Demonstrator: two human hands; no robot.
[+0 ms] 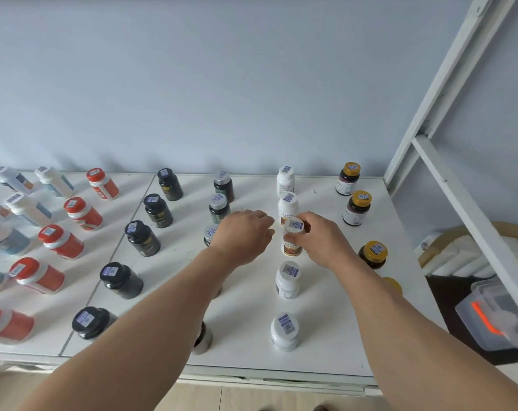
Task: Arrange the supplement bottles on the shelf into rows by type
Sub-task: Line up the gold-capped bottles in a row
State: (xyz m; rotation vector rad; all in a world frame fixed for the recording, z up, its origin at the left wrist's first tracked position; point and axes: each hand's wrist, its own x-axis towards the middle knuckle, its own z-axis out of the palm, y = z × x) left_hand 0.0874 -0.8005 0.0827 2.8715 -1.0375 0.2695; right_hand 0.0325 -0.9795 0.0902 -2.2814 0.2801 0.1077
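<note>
Two hands over the white shelf (251, 345). Right hand (320, 241) grips the white-capped bottle (293, 238): fingers curled round its right side and cap edge, thumb on the near side. Bottle is upright, third from the back in the white-capped row, base at or just above the shelf, can't tell which. Left hand (242, 235) sits just left of it, fingers loosely bent, holding nothing, not touching that bottle; it covers part of the silver-capped row.

Rows run front to back:
- gold-capped dark bottles (357, 207) at far right
- white-capped bottles (287, 278), five counting the held one
- silver-capped dark bottles (220, 207), partly hidden by the left arm
- black bottles (142, 237)
- red bottles with white collars (60, 240)
- white bottles with blue labels (25, 207) at left edge

Every cap carries a small white sticker with a blue printed code (290, 271); not legible. Body labels are too blurred to read; the held bottle's label has a brown band low down.

Bottles all capped, contents not visible. Clear plastic bin (495, 321) with an orange latch sits on the floor right of the shelf, beyond the white frame (459, 203); contents can't be made out.
</note>
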